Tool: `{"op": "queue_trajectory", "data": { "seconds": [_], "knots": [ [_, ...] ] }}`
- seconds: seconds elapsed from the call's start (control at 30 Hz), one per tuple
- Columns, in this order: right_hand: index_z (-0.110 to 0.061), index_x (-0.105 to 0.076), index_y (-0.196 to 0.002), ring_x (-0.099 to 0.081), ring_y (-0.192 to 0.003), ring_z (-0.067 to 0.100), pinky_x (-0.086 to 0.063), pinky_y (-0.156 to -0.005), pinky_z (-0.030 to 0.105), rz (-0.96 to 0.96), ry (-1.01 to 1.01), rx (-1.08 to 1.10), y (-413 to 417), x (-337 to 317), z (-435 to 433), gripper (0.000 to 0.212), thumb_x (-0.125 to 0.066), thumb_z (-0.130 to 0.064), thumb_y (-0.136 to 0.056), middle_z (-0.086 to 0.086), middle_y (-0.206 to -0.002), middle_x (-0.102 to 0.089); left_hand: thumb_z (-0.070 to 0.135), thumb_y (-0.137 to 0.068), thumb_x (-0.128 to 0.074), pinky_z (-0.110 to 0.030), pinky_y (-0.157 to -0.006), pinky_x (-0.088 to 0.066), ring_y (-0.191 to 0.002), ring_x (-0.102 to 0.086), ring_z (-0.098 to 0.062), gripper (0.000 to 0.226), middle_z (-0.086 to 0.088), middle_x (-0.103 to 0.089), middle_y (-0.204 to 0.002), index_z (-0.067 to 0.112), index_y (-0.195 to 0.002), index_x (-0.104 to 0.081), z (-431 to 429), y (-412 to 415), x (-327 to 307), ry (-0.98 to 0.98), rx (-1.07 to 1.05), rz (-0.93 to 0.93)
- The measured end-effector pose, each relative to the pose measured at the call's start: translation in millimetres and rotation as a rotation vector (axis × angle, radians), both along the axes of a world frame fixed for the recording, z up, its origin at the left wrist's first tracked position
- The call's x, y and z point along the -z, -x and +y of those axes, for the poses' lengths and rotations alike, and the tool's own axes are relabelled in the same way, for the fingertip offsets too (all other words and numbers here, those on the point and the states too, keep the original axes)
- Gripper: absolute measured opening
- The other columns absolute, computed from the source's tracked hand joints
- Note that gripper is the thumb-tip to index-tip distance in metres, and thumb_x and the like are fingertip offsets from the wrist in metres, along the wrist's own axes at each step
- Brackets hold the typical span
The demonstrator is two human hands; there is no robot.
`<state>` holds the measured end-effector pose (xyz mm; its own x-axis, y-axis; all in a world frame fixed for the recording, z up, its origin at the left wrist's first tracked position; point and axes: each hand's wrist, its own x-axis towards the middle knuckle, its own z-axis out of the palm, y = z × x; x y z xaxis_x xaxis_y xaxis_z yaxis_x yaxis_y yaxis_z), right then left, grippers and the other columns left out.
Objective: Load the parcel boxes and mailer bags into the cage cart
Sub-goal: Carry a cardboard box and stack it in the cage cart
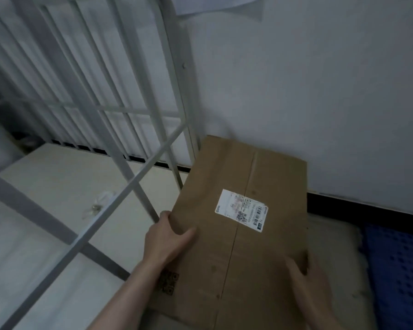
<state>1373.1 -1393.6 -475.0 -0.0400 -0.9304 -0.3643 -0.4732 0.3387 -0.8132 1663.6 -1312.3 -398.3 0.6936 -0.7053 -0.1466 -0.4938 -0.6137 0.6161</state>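
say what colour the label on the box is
The label is white with black print; head view.

Facing me: white wall [320,91], black baseboard [367,209] along its bottom edge — blue perforated pallet [396,270] beside it; pale sheet [215,3] near its top edge.

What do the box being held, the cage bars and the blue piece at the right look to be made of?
Box: plain brown cardboard, matte, with a centre seam and stuck-on paper label. Cage bars: likely metal tube, painted pale grey-white. Blue piece: probably moulded plastic, given its regular slots.
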Motion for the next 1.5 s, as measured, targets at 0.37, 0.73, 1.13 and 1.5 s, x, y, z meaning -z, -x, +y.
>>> {"op": "queue_trajectory", "data": {
  "seconds": [0.37, 0.73, 1.13, 1.5],
  "knots": [
    [-0.02, -0.035, -0.155, -0.044, -0.139, 0.032, -0.031, -0.113, 0.044, 0.055, 0.033, -0.047, -2, 26, 5, 0.073, -0.065, -0.04, -0.092, 0.007, -0.154, -0.045, 0.059, -0.079, -0.075, -0.03, -0.091, -0.048, -0.115, -0.061, -0.024, 0.08, -0.003, -0.062, -0.129, 0.014, -0.14, -0.047, 9, -8, 47, -0.028, -0.002, -0.018],
    [-0.019, -0.04, -0.154, -0.047, -0.134, 0.037, -0.035, -0.109, 0.048, 0.113, 0.033, -0.1, -8, 39, -5, 0.084, -0.053, -0.06, -0.082, 0.01, -0.15, -0.05, 0.061, -0.078, -0.074, -0.033, -0.098, -0.049, -0.119, -0.058, -0.023, 0.081, -0.002, -0.062, -0.132, 0.016, -0.141, -0.05, -2, -20, 75, -0.059, 0.051, 0.025],
    [-0.021, -0.025, -0.159, -0.043, -0.139, 0.032, -0.033, -0.109, 0.043, 0.055, -0.023, -0.157, -16, 69, -8, 0.096, -0.042, -0.054, -0.07, 0.005, -0.155, -0.042, 0.056, -0.084, -0.071, -0.033, -0.098, -0.047, -0.122, -0.056, -0.024, 0.078, -0.003, -0.057, -0.138, 0.014, -0.144, -0.042, -17, -45, 118, -0.162, 0.178, 0.039],
    [-0.02, -0.026, -0.159, -0.031, -0.148, 0.023, -0.026, -0.117, 0.039, 0.065, -0.278, -0.198, 15, -17, -4, 0.07, -0.058, -0.039, -0.098, 0.0, -0.162, -0.03, 0.036, -0.099, -0.052, -0.036, -0.089, -0.051, -0.111, -0.061, -0.023, 0.037, -0.003, -0.062, -0.123, 0.018, -0.131, -0.051, 3, -12, 51, -0.287, 0.298, -0.032]
  ]
}}
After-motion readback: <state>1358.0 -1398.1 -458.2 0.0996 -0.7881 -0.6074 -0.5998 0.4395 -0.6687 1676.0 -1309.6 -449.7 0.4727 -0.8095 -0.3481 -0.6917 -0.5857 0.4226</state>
